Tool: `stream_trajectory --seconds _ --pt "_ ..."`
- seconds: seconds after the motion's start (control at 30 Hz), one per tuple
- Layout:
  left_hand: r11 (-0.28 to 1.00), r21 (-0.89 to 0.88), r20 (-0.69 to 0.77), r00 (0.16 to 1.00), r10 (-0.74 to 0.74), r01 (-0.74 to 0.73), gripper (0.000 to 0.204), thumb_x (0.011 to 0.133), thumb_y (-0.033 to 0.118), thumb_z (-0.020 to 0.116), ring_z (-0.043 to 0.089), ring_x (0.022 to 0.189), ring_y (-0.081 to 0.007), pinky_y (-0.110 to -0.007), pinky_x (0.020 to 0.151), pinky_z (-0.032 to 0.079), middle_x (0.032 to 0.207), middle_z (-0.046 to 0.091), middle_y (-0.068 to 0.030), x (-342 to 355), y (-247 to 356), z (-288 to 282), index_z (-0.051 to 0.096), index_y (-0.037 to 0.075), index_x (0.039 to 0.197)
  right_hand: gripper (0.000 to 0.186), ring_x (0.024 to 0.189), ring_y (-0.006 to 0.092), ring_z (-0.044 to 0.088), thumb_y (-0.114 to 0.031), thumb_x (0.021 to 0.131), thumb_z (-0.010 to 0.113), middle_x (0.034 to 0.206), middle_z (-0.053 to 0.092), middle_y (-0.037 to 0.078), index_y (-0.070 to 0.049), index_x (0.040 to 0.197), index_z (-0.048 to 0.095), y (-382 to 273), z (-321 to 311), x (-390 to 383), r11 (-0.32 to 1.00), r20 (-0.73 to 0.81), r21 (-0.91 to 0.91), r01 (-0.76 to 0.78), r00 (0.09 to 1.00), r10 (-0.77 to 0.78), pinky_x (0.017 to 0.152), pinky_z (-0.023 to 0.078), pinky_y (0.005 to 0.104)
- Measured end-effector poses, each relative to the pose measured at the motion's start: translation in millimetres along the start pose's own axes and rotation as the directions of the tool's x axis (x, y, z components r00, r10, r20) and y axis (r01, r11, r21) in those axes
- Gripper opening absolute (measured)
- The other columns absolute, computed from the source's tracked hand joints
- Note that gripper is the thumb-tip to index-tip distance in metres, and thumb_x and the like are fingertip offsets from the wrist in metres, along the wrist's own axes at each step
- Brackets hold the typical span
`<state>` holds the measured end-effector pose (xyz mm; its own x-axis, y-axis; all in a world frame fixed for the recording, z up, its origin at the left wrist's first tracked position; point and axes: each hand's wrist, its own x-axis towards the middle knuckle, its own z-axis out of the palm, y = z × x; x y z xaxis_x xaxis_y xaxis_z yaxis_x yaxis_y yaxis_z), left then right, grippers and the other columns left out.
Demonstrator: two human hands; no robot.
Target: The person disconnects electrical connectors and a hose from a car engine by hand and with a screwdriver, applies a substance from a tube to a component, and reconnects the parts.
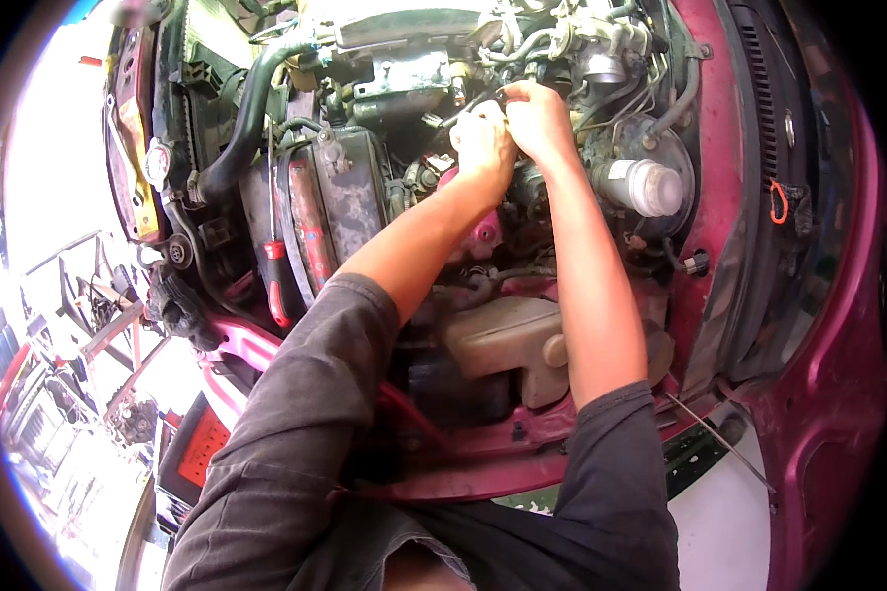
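Note:
Both my arms reach over an open engine bay, and my hands meet close together at its far middle. My left hand (pixel 485 146) is closed like a fist beside a dark thin hose or cable (pixel 471 102). Just right of it, my right hand (pixel 540 120) has its fingers bent into a pinch near the engine hoses. What either hand grips is hidden by the fingers. Beyond them sit metal engine parts and hoses (pixel 532 44). A pink-red part (pixel 483 234) shows below my left wrist, between the forearms.
A red-and-black screwdriver (pixel 277 286) leans by a dark box-shaped housing (pixel 350 187) on the left. A thick black hose (pixel 251 113) curves beyond it. Under my right forearm lies a beige plastic tank (pixel 503 335); a white-capped reservoir (pixel 646 188) stands right. A thin rod (pixel 724 445) rests on the near-right edge.

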<state>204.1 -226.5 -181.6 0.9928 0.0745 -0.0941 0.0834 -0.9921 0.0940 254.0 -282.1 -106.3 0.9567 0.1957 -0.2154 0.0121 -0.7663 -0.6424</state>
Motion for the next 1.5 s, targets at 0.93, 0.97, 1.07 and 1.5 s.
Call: stream_trajectory --seconds 0.93,0.97,1.07,1.5 --pt "0.969 -0.218 0.222 0.961 0.165 -0.116 0.024 0.084 0.020 0.055 0.068 0.081 -0.0343 -0.042 0.069 0.054 0.099 0.064 -0.0206 -33 -49 -22 0.069 0.008 0.098 0.052 0.117 0.0289 0.057 -0.020 0.082 0.050 0.126 0.061 0.012 -0.029 0.133 0.056 10 23 -1 0.981 0.227 -0.192 -0.029 0.971 0.074 0.098 0.045 0.0393" --pt "0.964 -0.246 0.193 0.969 0.151 -0.101 0.023 0.079 0.020 0.059 0.069 0.077 -0.0335 -0.042 0.070 0.054 0.089 0.069 -0.0177 -32 -49 -23 0.068 0.001 0.089 0.054 0.115 0.0302 0.059 -0.018 0.081 0.050 0.124 0.061 0.014 -0.030 0.134 0.055 10 23 0 0.979 0.210 -0.201 -0.012 0.976 0.055 0.097 0.046 0.0393" --pt "0.966 -0.230 0.211 0.963 0.167 -0.117 0.020 0.083 0.019 0.055 0.069 0.078 -0.0315 -0.041 0.067 0.055 0.094 0.066 -0.0182 -32 -48 -18 0.070 0.008 0.090 0.054 0.118 0.0295 0.057 -0.019 0.082 0.048 0.127 0.060 0.012 -0.031 0.134 0.054 9 22 3 0.965 0.248 -0.263 -0.015 0.965 0.083 0.098 0.045 0.0405" --pt "0.950 -0.173 0.011 0.964 0.265 -0.260 0.024 0.080 0.025 0.060 0.068 0.067 -0.0295 -0.041 0.060 0.053 0.083 0.069 -0.0139 -35 -55 11 0.067 0.004 0.090 0.049 0.118 0.0272 0.057 -0.024 0.083 0.051 0.127 0.061 0.010 -0.029 0.130 0.058 3 27 -3 0.924 0.292 -0.383 0.020 0.951 0.100 0.096 0.046 0.0397"
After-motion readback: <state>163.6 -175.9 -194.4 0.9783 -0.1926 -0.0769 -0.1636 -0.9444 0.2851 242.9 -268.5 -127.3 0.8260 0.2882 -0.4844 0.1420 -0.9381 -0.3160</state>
